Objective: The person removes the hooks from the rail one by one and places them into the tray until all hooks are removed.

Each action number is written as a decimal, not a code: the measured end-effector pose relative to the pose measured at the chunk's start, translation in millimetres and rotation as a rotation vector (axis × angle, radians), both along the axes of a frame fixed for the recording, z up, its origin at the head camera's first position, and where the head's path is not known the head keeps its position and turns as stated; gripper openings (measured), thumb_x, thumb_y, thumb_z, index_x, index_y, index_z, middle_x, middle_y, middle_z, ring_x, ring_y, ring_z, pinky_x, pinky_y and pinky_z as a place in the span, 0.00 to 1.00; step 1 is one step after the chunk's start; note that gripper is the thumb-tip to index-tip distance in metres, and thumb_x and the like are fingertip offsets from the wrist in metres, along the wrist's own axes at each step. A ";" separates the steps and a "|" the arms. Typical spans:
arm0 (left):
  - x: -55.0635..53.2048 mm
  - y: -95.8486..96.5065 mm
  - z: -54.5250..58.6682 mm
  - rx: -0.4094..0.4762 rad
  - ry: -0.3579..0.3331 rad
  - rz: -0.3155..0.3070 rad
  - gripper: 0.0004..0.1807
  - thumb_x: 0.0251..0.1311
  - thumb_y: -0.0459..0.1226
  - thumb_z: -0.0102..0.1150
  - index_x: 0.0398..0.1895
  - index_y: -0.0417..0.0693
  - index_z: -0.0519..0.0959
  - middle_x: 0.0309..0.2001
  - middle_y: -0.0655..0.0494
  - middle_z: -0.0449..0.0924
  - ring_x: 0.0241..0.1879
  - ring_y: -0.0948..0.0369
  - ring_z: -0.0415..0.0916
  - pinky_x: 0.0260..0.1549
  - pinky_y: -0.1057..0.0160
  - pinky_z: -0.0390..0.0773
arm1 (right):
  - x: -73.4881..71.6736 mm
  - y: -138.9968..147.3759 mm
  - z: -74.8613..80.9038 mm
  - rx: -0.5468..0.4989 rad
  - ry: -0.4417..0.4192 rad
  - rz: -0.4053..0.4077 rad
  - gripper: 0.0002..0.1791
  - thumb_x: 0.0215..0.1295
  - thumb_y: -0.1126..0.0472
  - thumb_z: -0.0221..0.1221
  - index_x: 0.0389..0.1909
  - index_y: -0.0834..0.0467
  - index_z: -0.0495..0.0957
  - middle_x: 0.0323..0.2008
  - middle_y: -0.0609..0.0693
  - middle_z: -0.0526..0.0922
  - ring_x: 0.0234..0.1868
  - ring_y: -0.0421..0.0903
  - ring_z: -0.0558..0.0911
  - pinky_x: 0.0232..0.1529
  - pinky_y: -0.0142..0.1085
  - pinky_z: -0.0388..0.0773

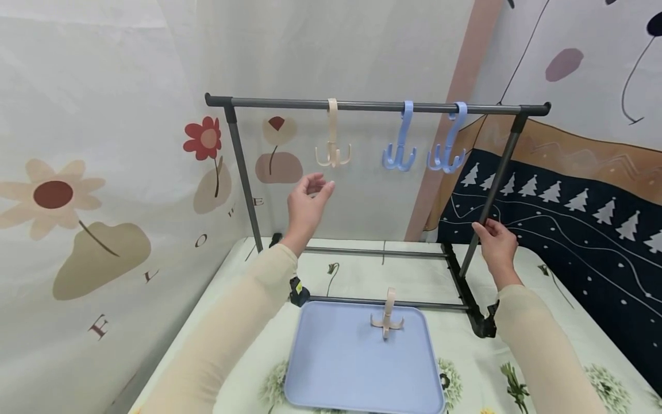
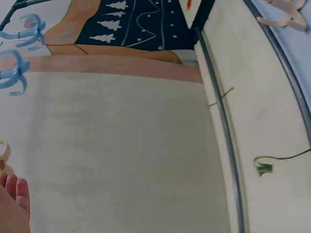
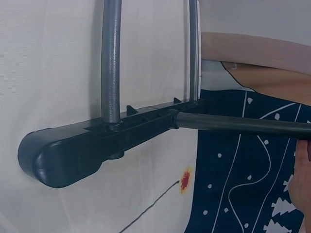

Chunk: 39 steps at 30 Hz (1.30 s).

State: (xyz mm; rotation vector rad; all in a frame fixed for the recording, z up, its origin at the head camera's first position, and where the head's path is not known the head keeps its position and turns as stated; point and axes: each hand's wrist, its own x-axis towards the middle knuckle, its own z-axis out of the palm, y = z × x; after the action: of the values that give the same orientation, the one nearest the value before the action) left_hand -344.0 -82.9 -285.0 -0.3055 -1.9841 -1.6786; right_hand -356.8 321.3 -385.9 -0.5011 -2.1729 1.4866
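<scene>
A beige four-prong hook [image 1: 333, 135] hangs from the top bar of a dark metal rack [image 1: 279, 103]. Just below and left of it is my left hand [image 1: 306, 207], fingers loosely bent, with nothing in them. The left wrist view catches only some fingertips [image 2: 22, 194] at its edge, near a beige hook partly cut off. My right hand [image 1: 499, 247] holds the rack's right post [image 1: 491, 195] between thumb and fingers. Two blue hooks [image 1: 400, 138] hang farther right on the bar. Another beige hook [image 1: 387, 316] lies on a blue tray [image 1: 357, 368].
The rack's black foot [image 3: 68, 155] stands on the floral-print cloth [image 1: 465, 374], with two low crossbars [image 1: 383, 252] joining its sides. The tray sits in front of the near crossbar. Patterned curtains [image 1: 129, 115] enclose the back and left.
</scene>
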 end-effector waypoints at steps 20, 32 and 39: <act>-2.6 24.9 78.9 0.050 0.046 0.097 0.23 0.66 0.43 0.63 0.60 0.42 0.74 0.54 0.50 0.77 0.54 0.60 0.74 0.51 0.69 0.75 | -0.4 1.1 -0.7 -0.023 0.003 -0.003 0.30 0.69 0.44 0.59 0.65 0.57 0.74 0.56 0.51 0.80 0.49 0.37 0.78 0.53 0.35 0.72; -22.9 41.3 91.2 0.044 0.012 0.218 0.23 0.65 0.41 0.64 0.61 0.41 0.74 0.54 0.45 0.77 0.51 0.58 0.73 0.50 0.65 0.73 | 0.7 1.0 -0.6 -0.038 -0.010 0.003 0.30 0.69 0.43 0.59 0.66 0.56 0.73 0.58 0.52 0.79 0.54 0.41 0.78 0.59 0.40 0.72; -29.4 45.7 93.7 0.011 0.012 0.280 0.21 0.63 0.40 0.65 0.57 0.41 0.76 0.48 0.45 0.79 0.47 0.56 0.73 0.47 0.62 0.73 | -2.3 2.2 -1.7 -0.047 -0.006 0.011 0.31 0.69 0.43 0.58 0.67 0.56 0.72 0.59 0.53 0.78 0.55 0.42 0.77 0.61 0.42 0.72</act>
State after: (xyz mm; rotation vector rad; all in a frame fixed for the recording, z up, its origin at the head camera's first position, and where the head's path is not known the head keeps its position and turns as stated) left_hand -373.4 -37.2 -191.3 -0.0306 -1.9076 -1.5052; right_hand -359.2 323.5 -387.6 -0.5111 -2.1532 1.5471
